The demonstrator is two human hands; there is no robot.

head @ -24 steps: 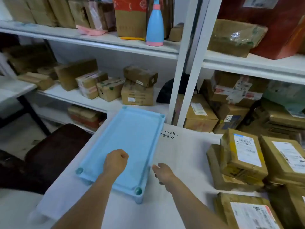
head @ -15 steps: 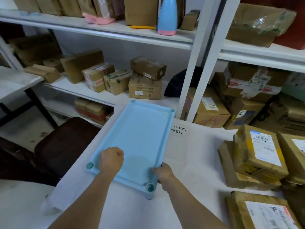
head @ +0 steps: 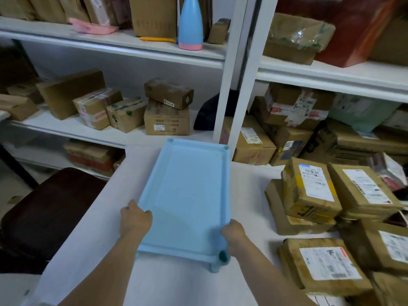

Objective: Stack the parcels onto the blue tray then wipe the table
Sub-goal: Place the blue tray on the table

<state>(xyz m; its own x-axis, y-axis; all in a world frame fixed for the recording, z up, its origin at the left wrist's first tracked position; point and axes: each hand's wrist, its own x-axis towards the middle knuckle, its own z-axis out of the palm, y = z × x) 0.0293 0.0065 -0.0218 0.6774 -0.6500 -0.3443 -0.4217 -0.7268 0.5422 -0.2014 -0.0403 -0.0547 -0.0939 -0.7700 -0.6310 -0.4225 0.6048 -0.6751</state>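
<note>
A light blue tray (head: 187, 191) on short legs lies lengthwise in the middle of the white table (head: 106, 208), with nothing inside it. My left hand (head: 135, 218) grips its near left rim, and my right hand (head: 234, 234) grips its near right corner. Several brown taped parcels with white labels are piled on the right of the table, among them an upright one (head: 309, 191) and a flat one (head: 324, 266) nearer to me.
White shelving (head: 229, 89) full of cardboard boxes stands just behind the table. A blue and pink bottle (head: 190, 23) sits on the upper shelf. A dark chair seat (head: 46, 208) is at the table's left edge.
The tray has swung from a slant to lie straight, and moved right toward the table's middle. My left hand shifted to its left rim, and my right hand closed on its right corner.
</note>
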